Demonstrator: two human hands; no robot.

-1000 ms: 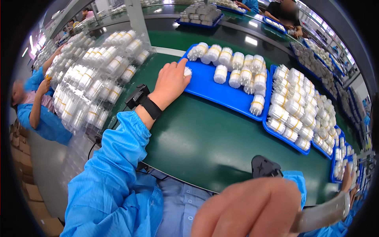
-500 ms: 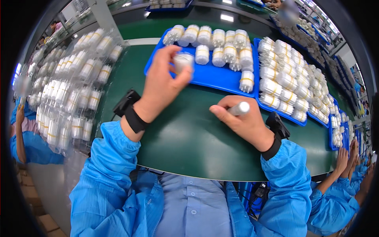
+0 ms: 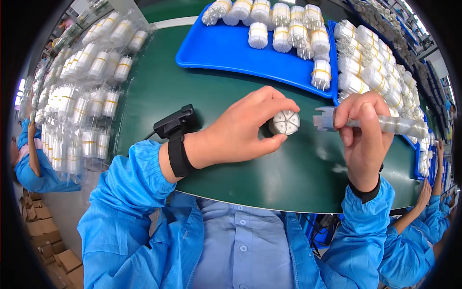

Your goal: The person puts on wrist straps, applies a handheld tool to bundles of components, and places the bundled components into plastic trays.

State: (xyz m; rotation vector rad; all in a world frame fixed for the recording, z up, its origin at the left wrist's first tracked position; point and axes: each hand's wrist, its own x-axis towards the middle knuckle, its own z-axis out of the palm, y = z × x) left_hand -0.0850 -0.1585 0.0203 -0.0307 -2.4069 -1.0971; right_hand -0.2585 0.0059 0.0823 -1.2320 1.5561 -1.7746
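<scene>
My left hand (image 3: pixel 236 127) grips a white cylinder (image 3: pixel 287 123) between thumb and fingers, above the green table. The cylinder's end face points up, divided into wedge-like segments with a small mark in each. To its right, my right hand (image 3: pixel 366 137) is closed around a long translucent tool (image 3: pixel 404 126), held nearly level. Its notched, clear tip points left toward the cylinder, with a gap between them. Beyond my hands lies a blue tray (image 3: pixel 216 55) with several white cylinders (image 3: pixel 281 39) banded in yellow, mostly at its far and right sides.
At the right, another blue tray (image 3: pixel 335 98) is packed with banded white cylinders (image 3: pixel 358 62). Clear plastic packs (image 3: pixel 89 101) of similar pieces are stacked at the left. Cardboard boxes (image 3: pixel 45 226) lie on the floor at lower left. Co-workers in blue sleeves (image 3: pixel 409 250) sit close on my right.
My left hand has come from over the tray toward me and rightward, carrying the white cylinder. My right hand has moved right and turned, bringing the tool level, with its clear tip in sight.
</scene>
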